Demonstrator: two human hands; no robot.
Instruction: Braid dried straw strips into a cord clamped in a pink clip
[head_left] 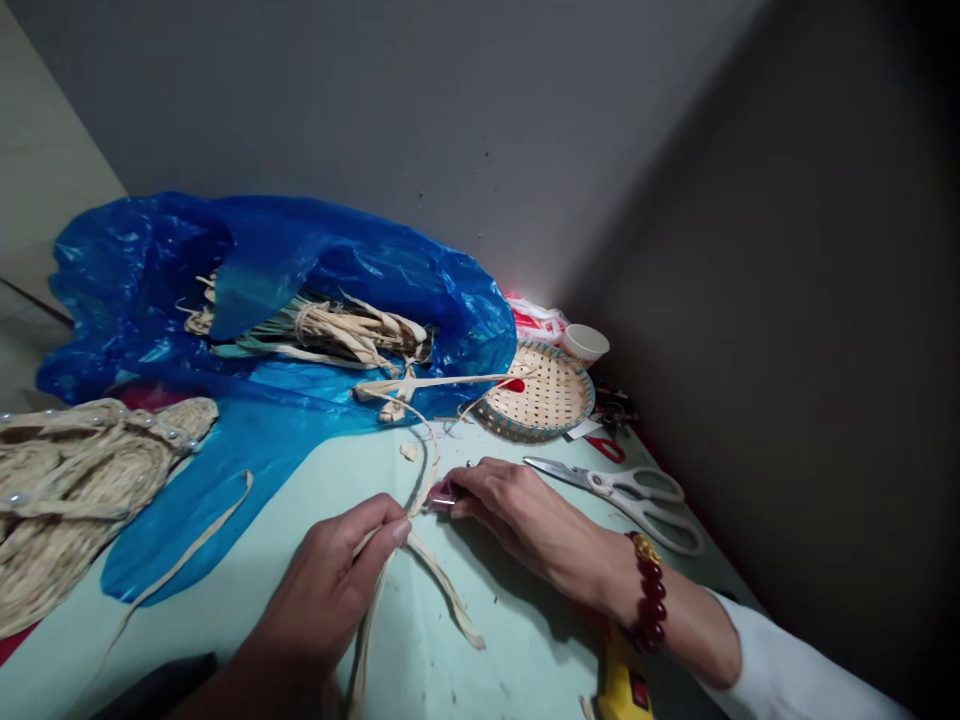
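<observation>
I see the left hand [352, 565] nearly closed at the near middle of the table [525, 660], thumb and forefinger pinching the straw [448, 590] where several strips meet. One end slants out to the right of the thumb, others hang toward the near edge, and a thin length curves off to the far side, toward the bag [375, 235].

Just right of that grip I have the right hand [517, 510], fingers bent and drawn together, holding a small purple thing [442, 494] with a shiny edge beside the straw; I can't tell what it is, or whether it touches the strips. A dark red bracelet [651, 600] circles this wrist, ahead of a white sleeve [787, 655].

On the far left, the blue bag gapes around a tied bundle [345, 328] of straw. Nearer on the left I make out a woven piece [82, 490] studded with beads, and a loose strip [191, 550] lying partly over the blue plastic.

To the far right sit a round basket [555, 402] and a white cup [586, 343]. White-handled scissors [645, 500] lie right of the right hand, blades partly spread, and a yellow tool [619, 680] shows at the near right, below the wrist.
</observation>
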